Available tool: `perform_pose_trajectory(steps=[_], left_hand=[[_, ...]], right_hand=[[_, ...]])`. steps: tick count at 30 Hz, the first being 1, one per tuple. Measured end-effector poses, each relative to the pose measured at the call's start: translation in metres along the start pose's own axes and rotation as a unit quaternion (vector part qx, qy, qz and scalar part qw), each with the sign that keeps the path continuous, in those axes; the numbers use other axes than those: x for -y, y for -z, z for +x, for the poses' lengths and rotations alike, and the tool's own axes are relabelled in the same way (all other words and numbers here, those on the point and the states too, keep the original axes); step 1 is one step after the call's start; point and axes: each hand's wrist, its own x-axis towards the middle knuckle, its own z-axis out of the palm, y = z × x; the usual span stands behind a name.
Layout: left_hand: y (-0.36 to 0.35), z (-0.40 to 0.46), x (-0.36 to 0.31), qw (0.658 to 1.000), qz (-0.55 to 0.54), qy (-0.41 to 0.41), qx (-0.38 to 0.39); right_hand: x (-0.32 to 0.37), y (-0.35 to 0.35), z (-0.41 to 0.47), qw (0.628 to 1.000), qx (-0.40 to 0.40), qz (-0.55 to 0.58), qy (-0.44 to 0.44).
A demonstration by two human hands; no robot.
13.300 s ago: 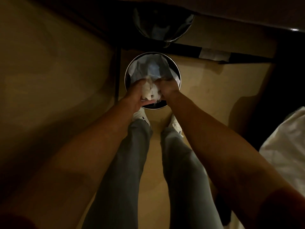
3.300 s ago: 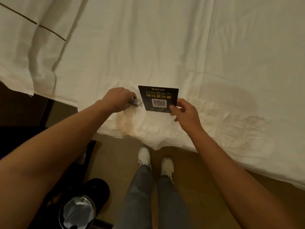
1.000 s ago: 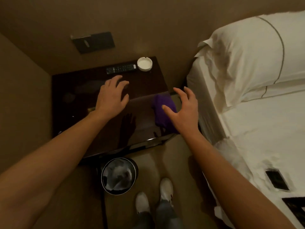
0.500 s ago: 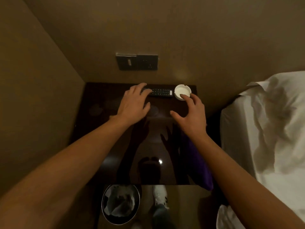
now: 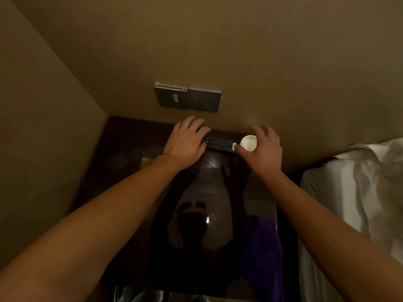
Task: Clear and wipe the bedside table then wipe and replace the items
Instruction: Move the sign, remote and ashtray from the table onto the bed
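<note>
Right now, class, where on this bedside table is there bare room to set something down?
Bare: the dark bedside table left of the purple cloth, in front of the remote. Crowded: the back edge, where the left hand, remote, ashtray and right hand meet.
</note>
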Motion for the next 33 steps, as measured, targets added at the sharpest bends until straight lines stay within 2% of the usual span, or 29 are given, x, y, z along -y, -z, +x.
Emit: perform_pose_trajectory(steps=[9,17,26,33], left_hand=[[-0.030,0.041,0.016,0.996,0.037,-0.012,0.076],[-0.044,0.049,0.012,0.993,0.077,-0.041,0.079],[-0.053,0.055,0.002,0.992,0.068,-0.047,0.093],[-0.036,0.048,-0.011,0.995,0.041,-0.041,0.076]], right_hand=[[-0.018,-0.024,0.029,0.995,0.059,-0.054,-0.051],[-0.030,-0.030,0.033,0.992,0.103,-0.053,-0.053],[-0.039,-0.038,0.037,0.989,0.105,-0.098,-0.047],[-0.037,-0.027,0.028,0.994,0.069,-0.040,-0.074]])
